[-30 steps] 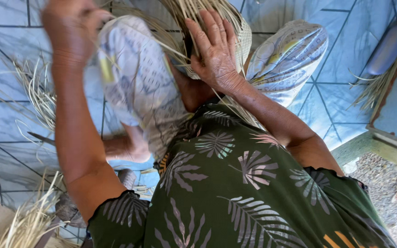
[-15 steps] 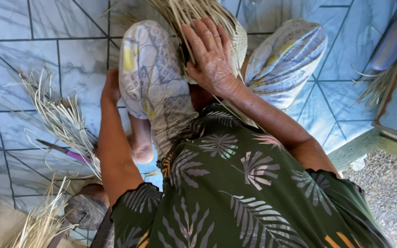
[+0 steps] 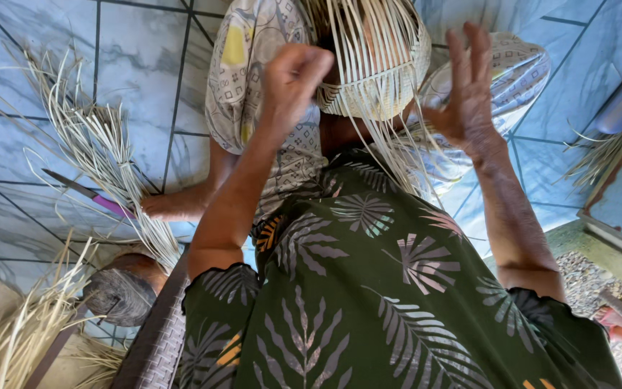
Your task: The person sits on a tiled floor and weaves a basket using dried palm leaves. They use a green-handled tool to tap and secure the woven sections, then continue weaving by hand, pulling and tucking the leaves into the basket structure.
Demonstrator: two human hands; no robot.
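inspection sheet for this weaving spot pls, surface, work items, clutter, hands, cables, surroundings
surface: blue-grey marbled tile floor, dark grout lines
job's things: half-woven straw basket between the knees, loose strands hanging down
clutter: bundle of straw strips lying on the floor; knife with purple handle beside it; round wooden block; more straw at lower left
hands: left hand closed by the basket rim, grip unclear; right hand open, fingers spread, holding nothing
cables: nothing seen
surroundings: wicker seat edge; gravel strip at right
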